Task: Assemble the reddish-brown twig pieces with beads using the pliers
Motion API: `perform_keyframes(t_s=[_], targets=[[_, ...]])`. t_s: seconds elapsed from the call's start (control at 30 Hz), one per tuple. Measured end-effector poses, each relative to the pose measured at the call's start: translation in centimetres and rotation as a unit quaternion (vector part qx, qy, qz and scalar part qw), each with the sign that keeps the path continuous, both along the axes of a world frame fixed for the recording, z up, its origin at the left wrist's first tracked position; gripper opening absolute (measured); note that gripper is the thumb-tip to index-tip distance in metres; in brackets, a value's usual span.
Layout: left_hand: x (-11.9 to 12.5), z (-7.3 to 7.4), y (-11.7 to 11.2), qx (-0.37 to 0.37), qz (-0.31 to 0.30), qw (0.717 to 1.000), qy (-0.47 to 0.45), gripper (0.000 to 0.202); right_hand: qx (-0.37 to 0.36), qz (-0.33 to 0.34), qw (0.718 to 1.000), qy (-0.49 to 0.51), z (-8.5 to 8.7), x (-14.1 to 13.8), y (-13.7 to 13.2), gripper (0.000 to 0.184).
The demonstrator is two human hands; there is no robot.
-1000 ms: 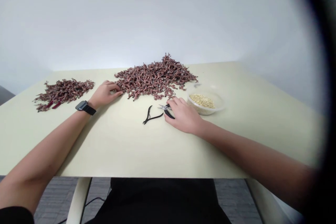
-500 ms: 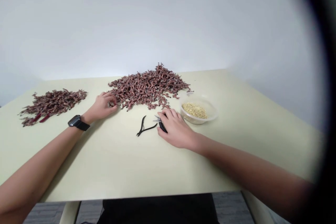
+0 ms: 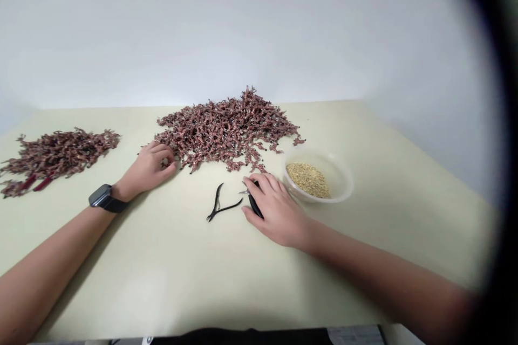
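The left hand (image 3: 148,168) curls its fingers at the reddish-brown sprig pile (image 3: 226,132), pinching I cannot tell what, while the right hand (image 3: 275,210) closes its fingers over black-handled scissors (image 3: 254,200).

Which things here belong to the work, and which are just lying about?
In use: left hand at the large reddish-brown heap; right hand on the black-handled snips.

Lying about: black nippers; smaller heap; clear bowl of golden grains; wristwatch.

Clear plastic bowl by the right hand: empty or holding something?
Holding something: the clear plastic bowl has small golden-tan grains lying across its bottom.
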State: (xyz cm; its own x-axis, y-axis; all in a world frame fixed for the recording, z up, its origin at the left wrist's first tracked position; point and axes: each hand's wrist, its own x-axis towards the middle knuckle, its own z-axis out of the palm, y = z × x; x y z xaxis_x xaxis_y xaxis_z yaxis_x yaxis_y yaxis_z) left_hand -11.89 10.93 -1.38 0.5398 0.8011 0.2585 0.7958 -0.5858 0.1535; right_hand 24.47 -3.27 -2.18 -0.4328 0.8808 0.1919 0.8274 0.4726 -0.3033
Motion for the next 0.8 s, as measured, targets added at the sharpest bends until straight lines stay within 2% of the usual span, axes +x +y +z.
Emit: perform_keyframes(t_s=[0.37,0.8], targets=[[0.03,-0.55,0.21,0.013,0.003,1.000,-0.018,0.022,-0.016,-0.004,1.000,0.018,-0.05,0.07,-0.02,0.053],[0.39,-0.39,-0.03,0.029,-0.001,0.999,-0.026,0.021,-0.014,0.013,1.000,0.020,-0.08,0.42,0.16,0.053]])
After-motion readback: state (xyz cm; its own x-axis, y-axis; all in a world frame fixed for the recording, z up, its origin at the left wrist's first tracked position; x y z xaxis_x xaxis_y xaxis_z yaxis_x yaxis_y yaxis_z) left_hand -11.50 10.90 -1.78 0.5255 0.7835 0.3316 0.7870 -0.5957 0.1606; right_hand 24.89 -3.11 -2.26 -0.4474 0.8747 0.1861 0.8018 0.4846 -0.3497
